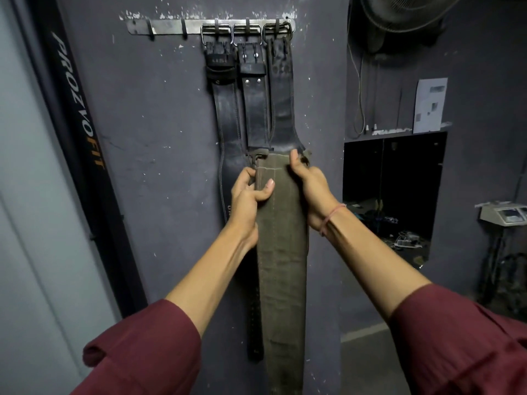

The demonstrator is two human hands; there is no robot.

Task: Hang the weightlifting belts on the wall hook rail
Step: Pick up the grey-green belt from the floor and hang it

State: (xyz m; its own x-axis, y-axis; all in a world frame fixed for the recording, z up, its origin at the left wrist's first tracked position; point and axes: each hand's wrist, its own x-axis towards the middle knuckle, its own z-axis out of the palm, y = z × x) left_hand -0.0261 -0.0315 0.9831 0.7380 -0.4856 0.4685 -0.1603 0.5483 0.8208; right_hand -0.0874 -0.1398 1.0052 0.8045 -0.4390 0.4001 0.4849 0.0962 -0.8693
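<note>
A metal hook rail [168, 26] is screwed high on the dark wall. Three black leather belts [228, 109] hang by their buckles from its right-hand hooks. The two hooks at the left of the rail carry nothing. I hold an olive-green fabric belt [281, 252] upright in front of the black belts, well below the rail. My left hand [248, 201] grips its left edge near the top, thumb across the front. My right hand [310, 186] grips the right edge at the top, near the belt's buckle end. The green belt's lower part runs out of the bottom of the frame.
A black banner with lettering [77, 104] leans along the wall at the left. At the right there is a dark opening [393, 195] with clutter and cables inside, a sheet of paper [430, 105] above it, and a fan [399, 12] at the top right.
</note>
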